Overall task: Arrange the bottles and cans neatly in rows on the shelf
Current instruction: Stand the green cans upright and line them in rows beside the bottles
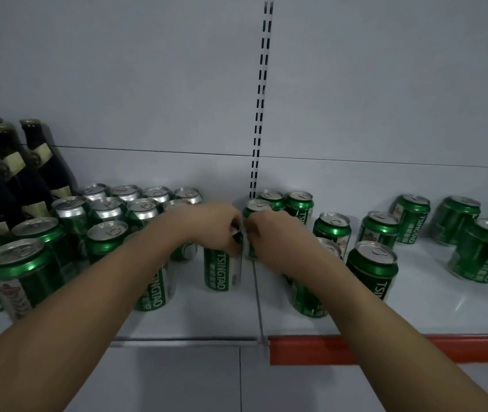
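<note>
Green Tsingtao cans stand on a white shelf (pixel 195 319). My left hand (pixel 210 224) is closed over the top of one upright can (pixel 222 272) at the middle of the shelf. Just to its right, my right hand (pixel 269 233) grips another green can (pixel 256 208) that stands behind and beside the first. To the left, several cans (pixel 109 233) stand packed in rows. Dark glass bottles (pixel 16 171) with cream labels stand at the far left against the back panel. Loose cans (pixel 375 266) are scattered over the right half of the shelf.
A slotted upright (pixel 259 114) runs down the back panel behind my hands. A red price strip (pixel 308 349) edges the right shelf section. More loose cans (pixel 480 251) stand toward the far right. Bare shelf lies in front of the held cans.
</note>
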